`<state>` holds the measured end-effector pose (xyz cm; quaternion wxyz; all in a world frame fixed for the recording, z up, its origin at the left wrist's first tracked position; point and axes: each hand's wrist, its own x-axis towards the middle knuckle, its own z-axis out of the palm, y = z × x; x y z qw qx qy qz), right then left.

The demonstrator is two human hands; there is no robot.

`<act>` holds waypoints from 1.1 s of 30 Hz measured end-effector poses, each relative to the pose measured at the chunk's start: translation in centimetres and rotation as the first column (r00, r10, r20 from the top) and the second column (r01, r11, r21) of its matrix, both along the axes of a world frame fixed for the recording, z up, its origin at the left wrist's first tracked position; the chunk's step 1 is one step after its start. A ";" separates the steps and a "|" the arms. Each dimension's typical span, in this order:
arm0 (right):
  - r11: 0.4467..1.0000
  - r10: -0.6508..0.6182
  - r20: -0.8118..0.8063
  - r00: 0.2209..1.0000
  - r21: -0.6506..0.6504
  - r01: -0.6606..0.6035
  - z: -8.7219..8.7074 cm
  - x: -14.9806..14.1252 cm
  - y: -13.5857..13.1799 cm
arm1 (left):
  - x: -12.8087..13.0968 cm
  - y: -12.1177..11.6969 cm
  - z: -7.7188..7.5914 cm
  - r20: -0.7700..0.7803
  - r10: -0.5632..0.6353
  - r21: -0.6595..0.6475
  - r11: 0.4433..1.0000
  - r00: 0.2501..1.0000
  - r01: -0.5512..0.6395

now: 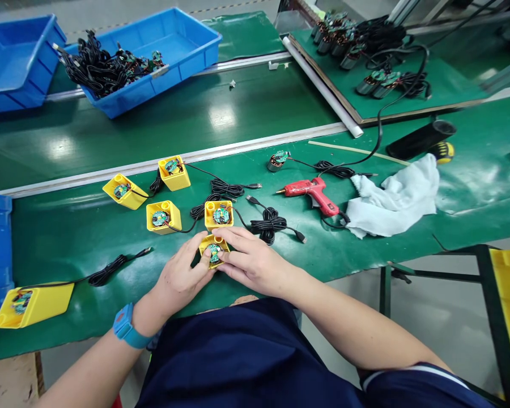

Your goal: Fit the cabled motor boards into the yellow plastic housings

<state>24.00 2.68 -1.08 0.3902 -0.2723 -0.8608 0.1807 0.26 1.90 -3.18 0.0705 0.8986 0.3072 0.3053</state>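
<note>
Only blurred print on the circuit board (213, 253) in the yellow holder (207, 243)

The yellow plastic holder (205, 244) is smooth and little glossy. The green work mat (80, 238) shines under the light, the blue plastic tray (187, 42) is also smooth, and the white cloth (391, 198) looks soft and matt.

Six yellow plastic cases (174, 180), folks, and six circuit boards (221, 215) — one in each! Three blue plastic trays (187, 51) in view, one red hot glue gun (310, 192), one white cloth (391, 198) — and one motor with its cable (276, 163) out front!
</note>
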 end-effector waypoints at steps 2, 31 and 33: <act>1.000 -0.007 0.005 1.000 -0.007 0.007 0.0 0.0 0.0 | 0.0 0.0 0.0 0.005 0.001 -0.005 1.000 1.000 -0.001; 0.995 -0.016 0.066 0.998 -0.096 0.022 0.9 0.1 -0.3 | 0.6 0.1 0.5 0.067 0.050 -0.045 0.998 0.997 -0.047; 0.995 -0.013 0.070 0.997 -0.103 0.020 0.9 0.1 -0.3 | 1.0 -0.1 0.4 0.133 0.124 -0.152 0.983 0.983 -0.104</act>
